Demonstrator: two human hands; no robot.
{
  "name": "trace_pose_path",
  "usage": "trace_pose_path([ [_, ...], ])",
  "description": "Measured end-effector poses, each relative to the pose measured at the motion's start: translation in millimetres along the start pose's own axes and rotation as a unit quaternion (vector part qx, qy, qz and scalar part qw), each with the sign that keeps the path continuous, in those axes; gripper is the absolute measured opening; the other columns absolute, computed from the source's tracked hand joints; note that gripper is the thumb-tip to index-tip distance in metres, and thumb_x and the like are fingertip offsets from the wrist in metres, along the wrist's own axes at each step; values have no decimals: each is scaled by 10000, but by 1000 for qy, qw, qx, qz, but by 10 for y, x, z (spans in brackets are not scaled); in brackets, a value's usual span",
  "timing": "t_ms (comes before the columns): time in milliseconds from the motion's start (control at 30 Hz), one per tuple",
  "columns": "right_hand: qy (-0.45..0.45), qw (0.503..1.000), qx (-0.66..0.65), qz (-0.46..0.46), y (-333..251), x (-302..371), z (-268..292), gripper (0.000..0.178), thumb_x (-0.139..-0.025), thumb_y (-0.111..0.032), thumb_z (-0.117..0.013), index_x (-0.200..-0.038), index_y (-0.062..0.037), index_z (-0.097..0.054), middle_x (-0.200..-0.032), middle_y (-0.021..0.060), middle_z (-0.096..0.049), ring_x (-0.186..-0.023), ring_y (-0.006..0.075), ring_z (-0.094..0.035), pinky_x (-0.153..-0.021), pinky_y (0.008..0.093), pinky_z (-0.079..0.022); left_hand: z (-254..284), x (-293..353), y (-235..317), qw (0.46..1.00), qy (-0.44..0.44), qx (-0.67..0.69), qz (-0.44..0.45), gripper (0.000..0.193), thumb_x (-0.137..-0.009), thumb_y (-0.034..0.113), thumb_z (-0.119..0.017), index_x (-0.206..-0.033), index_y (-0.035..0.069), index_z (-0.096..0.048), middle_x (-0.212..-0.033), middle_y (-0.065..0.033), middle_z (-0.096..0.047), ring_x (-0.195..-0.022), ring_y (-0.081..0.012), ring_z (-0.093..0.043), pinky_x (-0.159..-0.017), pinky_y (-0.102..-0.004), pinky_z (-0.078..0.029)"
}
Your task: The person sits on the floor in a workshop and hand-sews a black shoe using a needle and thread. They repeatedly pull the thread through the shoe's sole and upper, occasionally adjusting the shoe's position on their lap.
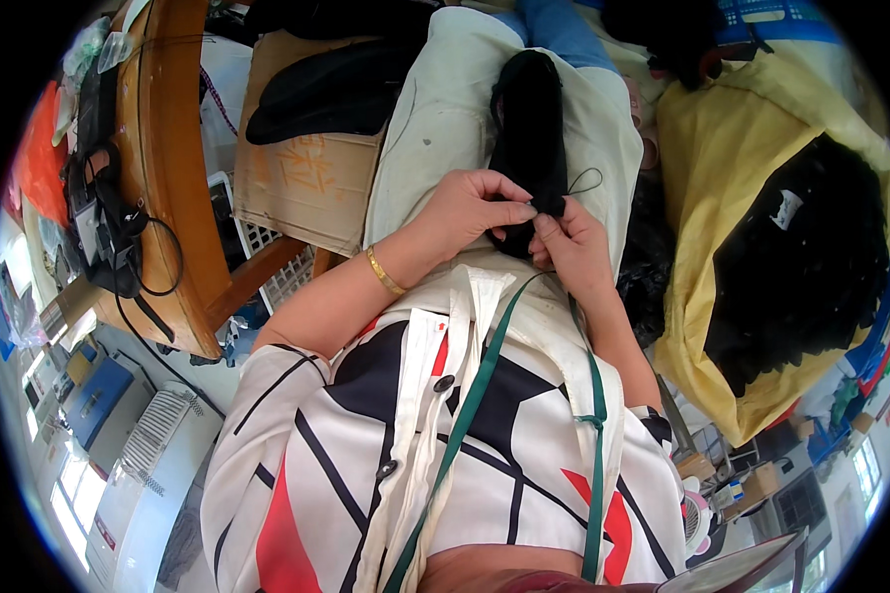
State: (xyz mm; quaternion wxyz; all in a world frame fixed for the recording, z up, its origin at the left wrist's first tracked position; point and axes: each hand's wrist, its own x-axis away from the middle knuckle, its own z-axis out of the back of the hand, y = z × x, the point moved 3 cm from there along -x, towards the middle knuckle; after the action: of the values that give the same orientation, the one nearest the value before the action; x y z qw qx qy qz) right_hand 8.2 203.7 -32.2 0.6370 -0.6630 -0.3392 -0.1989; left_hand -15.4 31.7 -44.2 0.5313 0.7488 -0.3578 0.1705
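A black cloth shoe [526, 148] lies lengthwise on my lap, over a cream apron [435, 128]. At its near end, my right hand [576, 247] pinches the black fabric between thumb and fingers. Coming in from the left, my left hand [470, 210] is closed, thumb and forefinger tips together against the same spot. Whatever small thing may be between those left fingertips is too small to make out. A thin dark thread [588, 178] forms a loop beside the shoe, just above my right hand.
To the left, a cardboard box [302, 188] bears a black shoe-like piece [326, 91], near a wooden table edge [173, 168]. On the right stands an open yellow bag [702, 178] filled with black pieces [801, 267]. A blue basket [776, 20] is at the far right.
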Motion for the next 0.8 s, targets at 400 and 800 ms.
trace_pose_path([
  [400, 1, 931, 283, 231, -368, -35, 397, 337, -853, -47, -590, -1181, -117, -622, -983, 131, -646, -866, 305, -659, -771, 378, -526, -123, 30, 44, 997, -38, -55, 34, 120, -909, 153, -666, -963, 46, -656, -801, -8, -637, -703, -81, -598, -613, -233, -496],
  [800, -106, 985, -45, 125, 53, -400, 34, 108, -958, -96, -585, -1061, -76, -609, -899, -48, -584, -742, 49, -572, -622, 218, -493, 37, 168, 499, 988, -89, -120, -31, 154, -896, 147, -669, -1010, 50, -633, -800, -15, -650, -620, -55, -562, -502, -208, -455],
])
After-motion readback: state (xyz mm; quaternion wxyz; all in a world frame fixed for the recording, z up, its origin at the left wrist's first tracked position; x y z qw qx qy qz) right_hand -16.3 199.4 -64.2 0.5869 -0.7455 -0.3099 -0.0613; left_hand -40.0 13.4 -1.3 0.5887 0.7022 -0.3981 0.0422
